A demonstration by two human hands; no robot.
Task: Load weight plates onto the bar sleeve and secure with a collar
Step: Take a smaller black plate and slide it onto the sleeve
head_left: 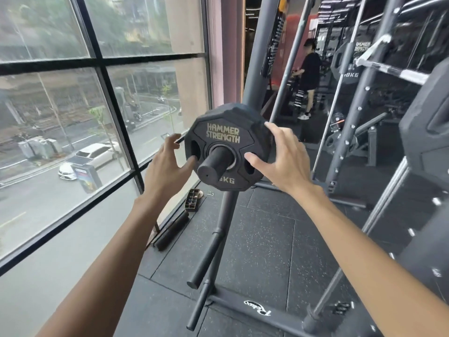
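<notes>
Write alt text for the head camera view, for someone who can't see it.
A black many-sided rubber weight plate marked Hammer Strength sits on a black cylindrical sleeve, with the right hand gripping its right rim and the left hand at its left edge. A black-framed window overlooks a street on the left; dark gym racks fill the right.
</notes>
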